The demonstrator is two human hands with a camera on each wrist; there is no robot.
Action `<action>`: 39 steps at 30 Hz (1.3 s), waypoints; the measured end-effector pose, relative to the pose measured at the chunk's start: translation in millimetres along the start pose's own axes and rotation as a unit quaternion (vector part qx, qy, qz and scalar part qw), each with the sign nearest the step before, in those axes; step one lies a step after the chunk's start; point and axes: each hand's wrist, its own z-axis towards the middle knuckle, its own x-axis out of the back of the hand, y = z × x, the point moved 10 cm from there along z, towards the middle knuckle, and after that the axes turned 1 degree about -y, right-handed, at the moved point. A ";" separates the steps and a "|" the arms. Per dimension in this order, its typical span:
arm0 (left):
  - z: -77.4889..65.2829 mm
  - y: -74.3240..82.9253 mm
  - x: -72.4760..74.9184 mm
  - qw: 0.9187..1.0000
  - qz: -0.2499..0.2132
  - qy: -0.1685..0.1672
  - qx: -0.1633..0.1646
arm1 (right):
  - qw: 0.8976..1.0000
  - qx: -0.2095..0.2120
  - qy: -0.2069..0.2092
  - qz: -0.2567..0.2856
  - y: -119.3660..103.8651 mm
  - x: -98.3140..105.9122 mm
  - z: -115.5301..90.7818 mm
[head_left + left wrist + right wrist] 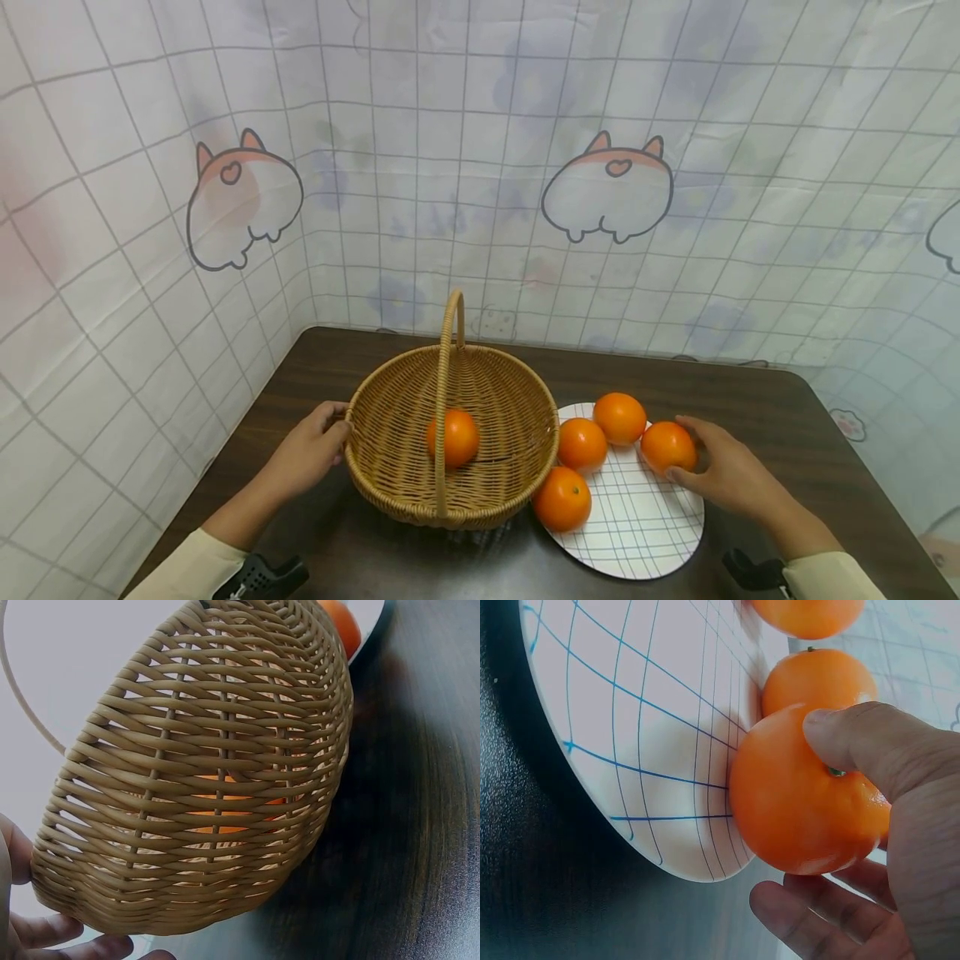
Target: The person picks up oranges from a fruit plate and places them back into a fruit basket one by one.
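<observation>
A woven wicker basket [390, 483] with a tall handle stands left of centre, one orange [459, 437] inside it. At the basket's left rim, my left hand [303, 454] grips the edge; the left wrist view shows thumb and fingers [56, 930] around the rim. On the right, my right hand [727, 471] holds an orange [668, 448] between thumb and fingers over the right part of a white plate [637, 533] with blue grid lines. In the right wrist view, the thumb lies beside that orange's green stem [836, 772].
Other oranges rest along the plate's left and back: one at the front left [562, 500], one behind it [582, 445] and one at the back [619, 418]. The basket's right side overhangs the plate's edge. A patterned cloth [480, 208] hangs behind the dark wooden table [322, 358].
</observation>
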 end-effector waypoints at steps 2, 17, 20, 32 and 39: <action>0.3 0.3 -0.2 1.000 -0.003 -0.001 -0.001 | 1.000 -0.004 0.000 0.000 0.6 -0.3 0.0; -0.2 -0.5 -0.2 1.000 -0.004 0.002 -0.001 | 1.000 0.011 0.002 0.005 -1.1 -3.7 -1.6; -0.3 -0.9 0.1 1.000 -0.002 0.004 0.000 | 1.000 0.013 0.002 0.003 -1.4 -3.2 -2.1; 0.6 -0.4 0.0 1.000 -0.001 0.005 0.000 | 1.000 -0.004 0.006 0.002 1.2 -1.4 -3.1; 0.2 -0.3 -0.2 1.000 0.001 0.002 0.001 | 1.000 -0.004 0.007 0.009 -0.8 3.9 -5.5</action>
